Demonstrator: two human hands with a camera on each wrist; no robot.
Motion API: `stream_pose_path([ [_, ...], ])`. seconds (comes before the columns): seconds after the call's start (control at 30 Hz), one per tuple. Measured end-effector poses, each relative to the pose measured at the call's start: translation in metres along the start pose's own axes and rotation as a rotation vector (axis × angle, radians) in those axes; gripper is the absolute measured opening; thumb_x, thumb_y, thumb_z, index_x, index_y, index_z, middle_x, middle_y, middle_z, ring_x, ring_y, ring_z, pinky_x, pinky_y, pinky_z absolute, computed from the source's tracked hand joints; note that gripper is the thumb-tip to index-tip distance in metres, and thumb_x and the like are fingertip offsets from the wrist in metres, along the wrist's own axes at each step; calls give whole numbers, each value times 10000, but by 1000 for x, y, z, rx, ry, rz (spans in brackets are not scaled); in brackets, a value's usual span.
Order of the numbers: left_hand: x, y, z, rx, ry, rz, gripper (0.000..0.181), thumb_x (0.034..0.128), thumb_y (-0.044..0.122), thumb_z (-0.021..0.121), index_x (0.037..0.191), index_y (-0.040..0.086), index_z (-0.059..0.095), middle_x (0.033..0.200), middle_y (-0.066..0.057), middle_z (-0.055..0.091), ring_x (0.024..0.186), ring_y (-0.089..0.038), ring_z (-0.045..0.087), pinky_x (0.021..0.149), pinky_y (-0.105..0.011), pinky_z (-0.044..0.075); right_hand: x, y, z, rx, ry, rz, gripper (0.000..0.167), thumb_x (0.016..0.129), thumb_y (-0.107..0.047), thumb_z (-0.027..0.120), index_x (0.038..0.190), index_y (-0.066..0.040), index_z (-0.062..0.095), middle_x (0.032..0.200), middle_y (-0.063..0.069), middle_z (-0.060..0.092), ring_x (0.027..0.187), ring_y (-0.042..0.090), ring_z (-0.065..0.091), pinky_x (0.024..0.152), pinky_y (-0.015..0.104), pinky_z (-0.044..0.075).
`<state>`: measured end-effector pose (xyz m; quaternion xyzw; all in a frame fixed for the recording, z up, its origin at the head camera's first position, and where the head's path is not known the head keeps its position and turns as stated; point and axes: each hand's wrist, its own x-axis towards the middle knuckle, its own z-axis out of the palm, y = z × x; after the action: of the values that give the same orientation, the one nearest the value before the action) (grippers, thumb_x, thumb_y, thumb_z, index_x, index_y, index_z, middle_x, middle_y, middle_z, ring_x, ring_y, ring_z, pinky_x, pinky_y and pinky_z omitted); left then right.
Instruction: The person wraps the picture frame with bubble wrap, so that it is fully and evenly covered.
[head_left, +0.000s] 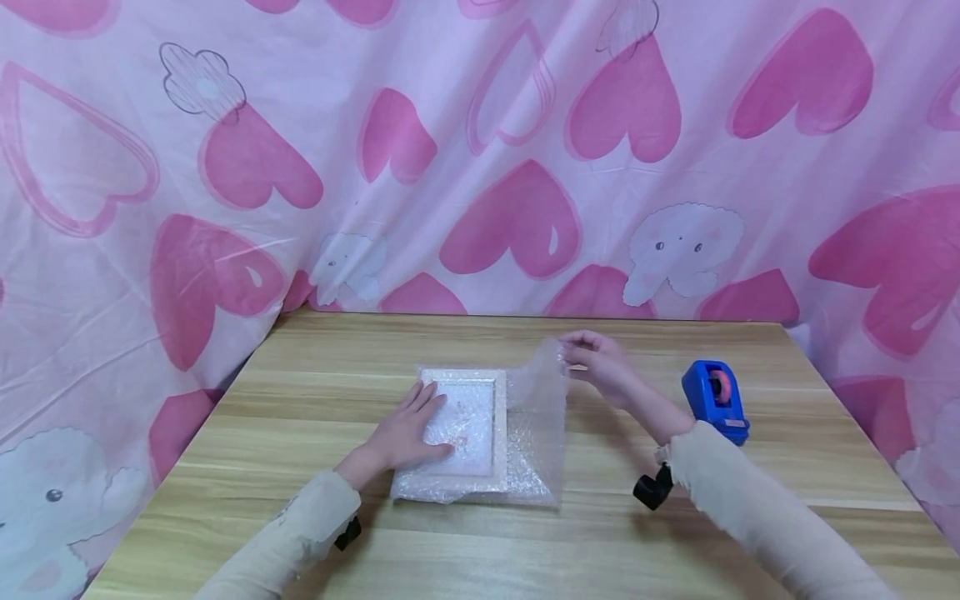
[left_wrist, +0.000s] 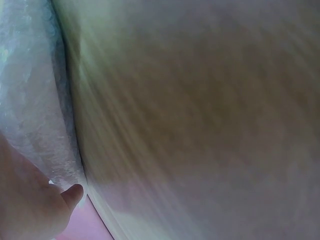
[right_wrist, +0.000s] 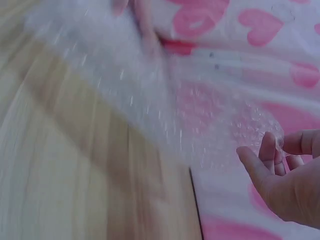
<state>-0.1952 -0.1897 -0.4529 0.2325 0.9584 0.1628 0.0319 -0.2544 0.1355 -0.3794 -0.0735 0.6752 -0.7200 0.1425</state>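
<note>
A white picture frame [head_left: 500, 433] lies on the wooden table under a layer of clear bubble wrap [head_left: 536, 446]. With fingers spread, my left hand [head_left: 405, 432] rests on the left side of the wrapped frame. In the left wrist view, part of that hand [left_wrist: 35, 205] shows beside the edge of the bubble wrap [left_wrist: 35, 90]. My right hand [head_left: 606, 368] pinches the far right corner of the wrap and holds it up off the table. The right wrist view shows the raised sheet [right_wrist: 115, 75] stretching to the fingers of my right hand [right_wrist: 287, 180].
To the right of the frame stands a blue tape dispenser [head_left: 705, 404] with a pinkish roll, close to my right forearm. A pink heart-patterned curtain [head_left: 517, 217] hangs behind the table [head_left: 315, 417] and along its sides.
</note>
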Motion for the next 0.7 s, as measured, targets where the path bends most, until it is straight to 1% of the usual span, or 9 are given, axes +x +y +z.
stream_pose_path([
  [0.07, 0, 0, 0, -5, 8, 8, 849, 765, 548, 590, 1384, 23, 343, 1483, -176, 175, 1364, -358, 79, 1048, -518, 245, 3, -2, 14, 45, -19, -5, 296, 886, 58, 423, 1179, 100, 418, 893, 11, 509, 780, 91, 548, 762, 253, 519],
  [0.2, 0, 0, 0, -11, 7, 6, 854, 764, 552, 586, 1387, 23, 337, 1485, -174, 169, 1365, -356, 74, 1050, -515, 242, 8, -4, 42, 99, -54, -10, 293, 873, 71, 428, 1165, 86, 441, 907, 22, 499, 799, 97, 533, 761, 250, 518],
  [0.37, 0, 1, -1, -26, 5, 3, 850, 765, 541, 588, 1384, 16, 337, 1484, -180, 167, 1365, -360, 68, 1052, -516, 237, 16, 7, 75, 142, -66, 2, 306, 855, 84, 433, 1160, 88, 454, 905, 14, 490, 793, 89, 521, 748, 223, 511],
  [0.5, -1, 1, -1, -27, 4, -7, 847, 763, 535, 594, 1387, 23, 336, 1486, -175, 165, 1367, -352, 68, 1046, -520, 247, 24, 23, 98, 151, -31, 56, 297, 843, 75, 475, 1139, 63, 492, 922, 8, 527, 809, 95, 532, 768, 213, 498],
  [0.57, -1, 2, -1, -30, 3, -8, 846, 765, 537, 594, 1390, 29, 333, 1487, -172, 164, 1368, -349, 66, 1045, -521, 248, 28, 32, 108, 132, -15, 86, 300, 835, 69, 494, 1135, 59, 505, 936, 16, 540, 819, 107, 537, 774, 218, 498],
  [0.7, -1, 3, -2, -46, 2, -10, 845, 767, 535, 596, 1392, 32, 330, 1488, -171, 160, 1368, -350, 58, 1043, -530, 244, 33, 45, 120, 127, -11, 145, 297, 824, 76, 501, 1120, 60, 526, 917, 34, 546, 790, 132, 543, 761, 254, 509],
])
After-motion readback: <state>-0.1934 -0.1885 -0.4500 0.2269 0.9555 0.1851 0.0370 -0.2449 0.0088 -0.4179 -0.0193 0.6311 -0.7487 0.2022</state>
